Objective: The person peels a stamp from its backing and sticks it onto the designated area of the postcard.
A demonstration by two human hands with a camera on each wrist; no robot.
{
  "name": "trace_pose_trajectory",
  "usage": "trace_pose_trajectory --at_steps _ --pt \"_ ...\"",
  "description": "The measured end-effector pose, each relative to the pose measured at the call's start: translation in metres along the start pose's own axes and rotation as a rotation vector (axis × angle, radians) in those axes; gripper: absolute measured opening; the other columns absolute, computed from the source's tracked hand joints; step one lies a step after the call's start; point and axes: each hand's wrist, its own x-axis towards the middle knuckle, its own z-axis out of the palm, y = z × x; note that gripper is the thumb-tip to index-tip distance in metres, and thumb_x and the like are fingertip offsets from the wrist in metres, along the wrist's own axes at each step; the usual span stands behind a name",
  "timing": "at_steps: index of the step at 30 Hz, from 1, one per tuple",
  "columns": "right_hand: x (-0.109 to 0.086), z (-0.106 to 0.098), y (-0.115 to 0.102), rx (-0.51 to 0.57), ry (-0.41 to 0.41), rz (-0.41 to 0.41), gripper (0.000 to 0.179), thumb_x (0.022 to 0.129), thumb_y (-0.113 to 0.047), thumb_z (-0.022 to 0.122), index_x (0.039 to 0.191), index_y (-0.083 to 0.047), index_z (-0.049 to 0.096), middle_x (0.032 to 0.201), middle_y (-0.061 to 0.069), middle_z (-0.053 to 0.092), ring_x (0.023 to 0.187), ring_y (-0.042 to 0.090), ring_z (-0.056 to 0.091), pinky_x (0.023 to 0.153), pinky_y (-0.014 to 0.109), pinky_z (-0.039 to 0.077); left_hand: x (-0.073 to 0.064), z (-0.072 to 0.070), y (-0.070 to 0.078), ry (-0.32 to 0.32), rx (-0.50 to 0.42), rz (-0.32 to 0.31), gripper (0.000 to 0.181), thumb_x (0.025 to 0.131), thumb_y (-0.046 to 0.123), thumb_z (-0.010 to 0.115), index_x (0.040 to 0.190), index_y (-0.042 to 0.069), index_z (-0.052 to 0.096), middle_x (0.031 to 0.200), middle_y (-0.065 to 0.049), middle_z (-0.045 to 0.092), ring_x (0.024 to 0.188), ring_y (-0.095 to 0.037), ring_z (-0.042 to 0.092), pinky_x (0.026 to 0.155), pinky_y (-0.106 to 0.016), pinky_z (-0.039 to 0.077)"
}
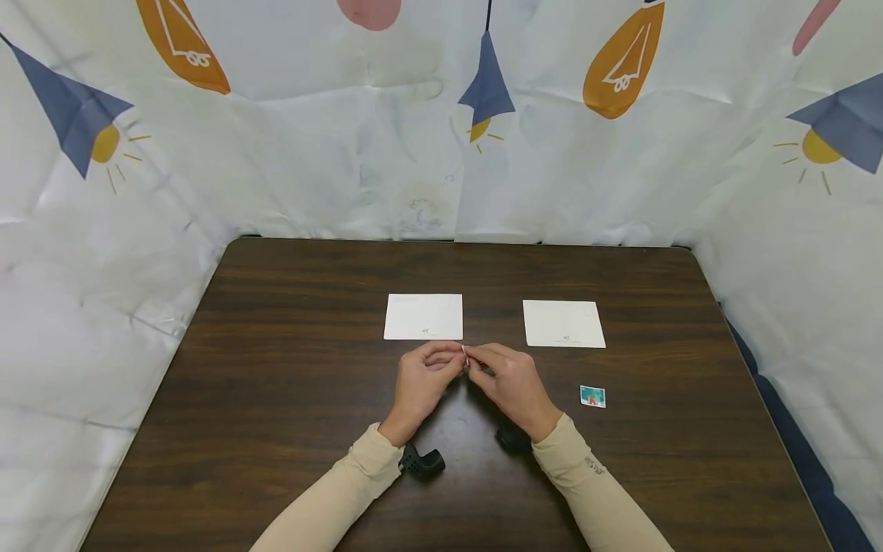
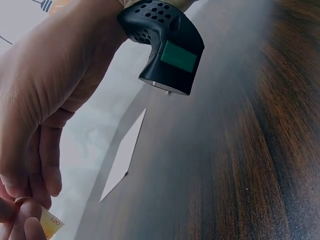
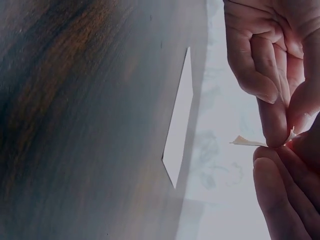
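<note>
Stamp (image 2: 51, 224): yellowish, toothed edge, "120", lower left
Lie: kinda horizontal in right-wrist view, tip pointing frame-left
Grip: left hand (image 1: 426, 383), right hand (image 1: 509, 387) both pinching it

"120" on the yellow stamp (image 2: 51, 224)

The table (image 1: 310, 429) was dark brown with streaked wood grain. The 2 cards (image 1: 424, 313) were white; the loose stamp (image 1: 592, 396) was teal inside a white border, the held stamp (image 2: 50, 225) yellow. Sleeves (image 1: 336, 494) were cream. The white backdrop (image 1: 379, 146) bore blue lamps (image 1: 487, 83) and orange bulbs (image 1: 623, 61).
</note>
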Motion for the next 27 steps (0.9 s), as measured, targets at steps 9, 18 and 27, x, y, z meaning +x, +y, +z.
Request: trace_pose_trajectory --at_steps 9,18,27 --pt "-0.0001 0.0011 0.0017 0.052 -0.023 0.036 0.021 0.085 -0.002 0.081 0.106 -0.003 0.081 0.097 0.008 0.081 0.084 0.015 0.078 0.072 0.025 0.064 -0.001 -0.0028 -0.0012 0.002 0.004 -0.011 0.016 0.093 0.011 0.077 0.107 0.006 0.078 0.098 -0.019 0.081 0.082 0.0 0.076 0.073 -0.017 0.06" --pt "0.0005 -0.0003 0.0026 0.08 -0.049 0.064 0.02 0.086 -0.004 0.082 0.106 -0.004 0.081 0.098 0.008 0.08 0.087 0.016 0.078 0.074 0.029 0.065 -0.0009 -0.004 -0.0023 0.004 0.003 -0.021 0.016 0.093 0.012 0.077 0.108 0.005 0.078 0.099 -0.019 0.081 0.082 -0.002 0.076 0.072 -0.018 0.061" --pt "0.0009 -0.001 0.0026 0.077 -0.049 0.08 0.022 0.084 -0.005 0.084 0.106 -0.004 0.081 0.097 0.007 0.08 0.087 0.016 0.078 0.076 0.029 0.065 -0.0008 -0.0018 0.0007 0.006 -0.008 -0.042 0.018 0.093 0.01 0.076 0.11 0.004 0.077 0.1 -0.02 0.08 0.081 -0.001 0.076 0.072 -0.018 0.061"
